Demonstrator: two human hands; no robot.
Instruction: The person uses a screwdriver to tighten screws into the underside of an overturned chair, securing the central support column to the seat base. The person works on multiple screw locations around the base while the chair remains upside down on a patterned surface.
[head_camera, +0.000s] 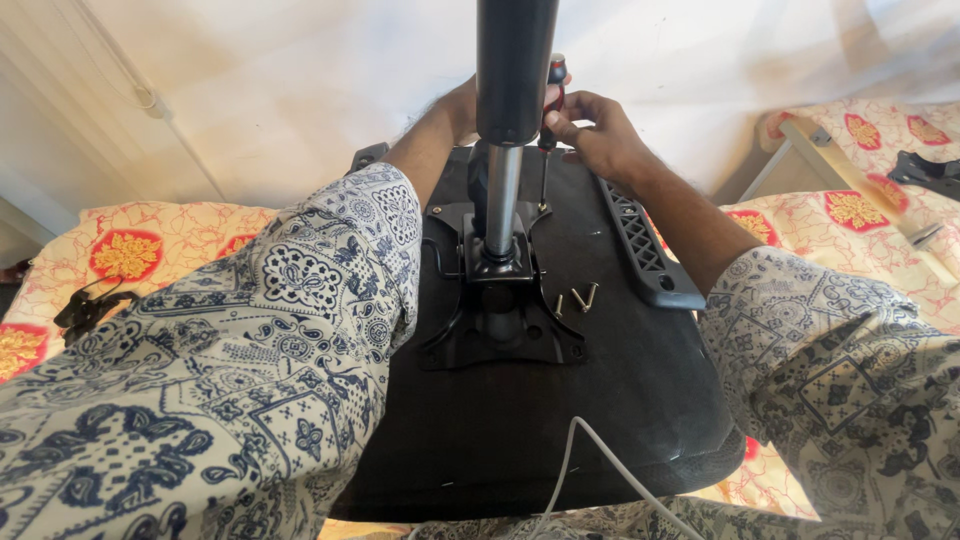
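An upturned black chair seat (620, 390) lies in front of me with a black metal mounting plate (500, 335) on it. A gas-lift cylinder (505, 150) stands upright from the plate. My right hand (595, 135) grips a screwdriver with a red and black handle (553, 100); its shaft points down at the plate's far right corner. My left hand (458, 105) is mostly hidden behind the cylinder, near the screwdriver handle. Whether it holds anything cannot be seen. Loose screws and a small hex key (575, 298) lie on the seat to the right of the plate.
A black plastic armrest (645, 245) is fixed along the seat's right edge. The seat rests on a bed with a red and yellow floral cover (130, 250). A white cable (570, 460) crosses the near edge. A wooden slat (860, 185) and a black part (930, 170) lie at right.
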